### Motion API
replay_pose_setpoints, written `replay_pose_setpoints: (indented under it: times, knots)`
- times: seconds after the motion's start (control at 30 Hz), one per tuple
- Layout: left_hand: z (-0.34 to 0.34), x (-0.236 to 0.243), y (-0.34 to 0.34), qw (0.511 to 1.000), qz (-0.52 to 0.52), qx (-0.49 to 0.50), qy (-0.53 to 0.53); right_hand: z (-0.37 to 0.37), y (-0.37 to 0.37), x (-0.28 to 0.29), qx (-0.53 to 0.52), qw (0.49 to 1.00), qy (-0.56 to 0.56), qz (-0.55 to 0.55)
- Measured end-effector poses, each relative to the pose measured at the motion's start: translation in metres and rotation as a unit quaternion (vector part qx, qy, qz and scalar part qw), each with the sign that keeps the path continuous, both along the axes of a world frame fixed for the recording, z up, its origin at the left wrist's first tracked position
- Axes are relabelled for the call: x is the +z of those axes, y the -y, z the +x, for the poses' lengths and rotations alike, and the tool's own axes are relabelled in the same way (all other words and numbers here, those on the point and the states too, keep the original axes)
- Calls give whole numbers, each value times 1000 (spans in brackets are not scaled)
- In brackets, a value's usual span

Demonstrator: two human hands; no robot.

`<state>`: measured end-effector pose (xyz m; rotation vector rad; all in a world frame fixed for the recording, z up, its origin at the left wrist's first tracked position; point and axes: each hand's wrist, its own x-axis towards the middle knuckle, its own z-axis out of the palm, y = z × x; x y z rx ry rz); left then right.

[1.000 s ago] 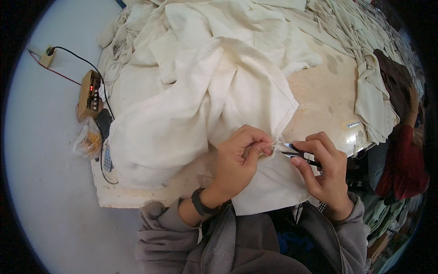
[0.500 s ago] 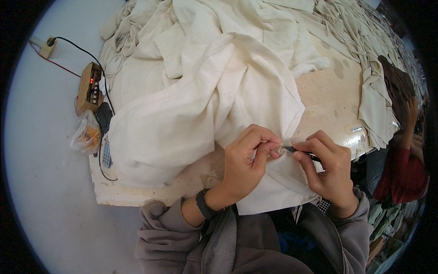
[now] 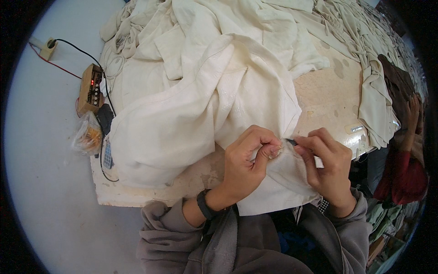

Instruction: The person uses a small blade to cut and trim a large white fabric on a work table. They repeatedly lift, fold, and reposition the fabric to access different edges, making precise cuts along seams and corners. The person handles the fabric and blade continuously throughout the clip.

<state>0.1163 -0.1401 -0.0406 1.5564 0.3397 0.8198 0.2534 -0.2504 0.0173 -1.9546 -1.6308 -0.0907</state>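
A large cream-coloured cloth piece (image 3: 164,132) with stitched seams lies bunched over the table and hangs down toward my lap. My left hand (image 3: 248,157) is closed in a pinch on an edge of this cloth. Close to its fingertips, my right hand (image 3: 327,166) grips a small, slim dark tool (image 3: 291,142) between thumb and fingers. The tool's tip points at the pinched spot; its exact kind is too small to make out. Most of its handle is hidden by the fingers.
Heaps of pale cloth (image 3: 337,27) cover the far side of the worn tabletop (image 3: 326,98). At the left stand a wooden-cased device (image 3: 91,89) with cables, a plastic bag (image 3: 86,134) and a remote (image 3: 107,154). Another person's red sleeve (image 3: 404,178) shows at right.
My right hand has shifted slightly, and less of the dark tool shows beyond its fingers. The cloth edge above the fingertips has moved a little left. My left hand keeps its pinch.
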Motion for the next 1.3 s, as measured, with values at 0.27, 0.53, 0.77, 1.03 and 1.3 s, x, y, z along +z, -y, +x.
replay_pose_setpoints:
  times: [0.27, 0.53, 0.77, 1.03, 1.3]
  knots:
    - [1, 1, 3, 1000, -28, 7, 0, -4, 4, -2, 6, 1000, 14, 4]
    - [4, -1, 2, 998, 6, 53, 22, -5, 2, -6, 15, 1000, 19, 3]
    - [-5, 12, -4, 997, 39, -61, -11, 21, 31, -16, -171, 953, -250, 32]
    - [-9, 32, -12, 725, -111, -648, -204, 18, 62, -44, -136, 959, -229, -94]
    - [7, 51, 13, 952, 236, -175, -81, 11, 59, 3, 104, 801, -589, 28]
